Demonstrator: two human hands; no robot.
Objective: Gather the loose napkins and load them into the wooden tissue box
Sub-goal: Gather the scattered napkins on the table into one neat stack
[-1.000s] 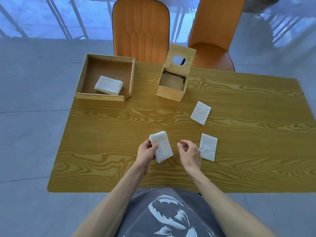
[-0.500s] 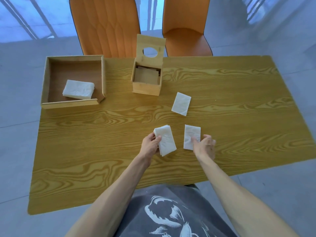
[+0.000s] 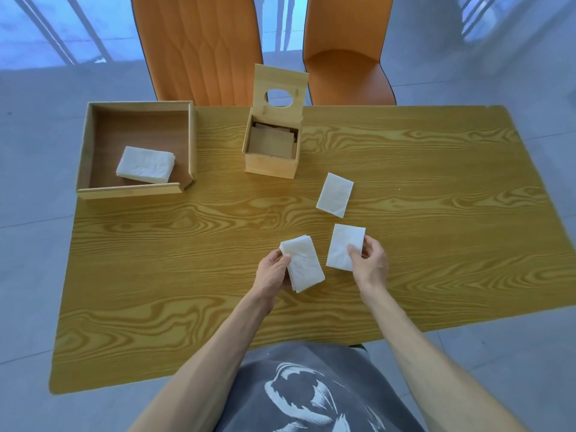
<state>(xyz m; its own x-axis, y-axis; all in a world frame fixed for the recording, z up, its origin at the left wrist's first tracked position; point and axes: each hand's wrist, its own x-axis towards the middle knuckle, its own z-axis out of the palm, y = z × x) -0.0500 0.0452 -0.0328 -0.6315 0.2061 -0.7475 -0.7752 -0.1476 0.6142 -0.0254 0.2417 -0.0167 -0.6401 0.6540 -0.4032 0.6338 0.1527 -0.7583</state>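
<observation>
The right hand [image 3: 369,260] is pinching the near right corner of a single napkin [image 3: 344,246], thumb on top and fingers curling under its right edge, so the sheet is held rather than merely touched. Its long axis is running near to far, tilted slightly to the right at the far end. Just to the left, the left hand [image 3: 272,269] is gripping a gathered stack [image 3: 302,263] of napkins by its left edge, the stack lying near to far as well, leaning left at the far end. The two are close but apart, with a strip of desk [image 3: 156,275] showing between them; the coming move is probably a short carry leftward to lay the sheet on the stack, and the right hand is the one doing it.

Farther out, a last loose napkin [image 3: 335,194] is lying flat beyond the right hand, nearer to that hand than to the left. Beyond it the wooden tissue box [image 3: 271,151] is standing with its lid [image 3: 280,88] hinged up. At the far left, a tray [image 3: 137,190] is holding another napkin pile [image 3: 145,165].

Compared with half a second ago, the right hand has closed on the sheet's corner instead of just reaching its near edge, while the left hand's grip on the stack is unchanged.
</observation>
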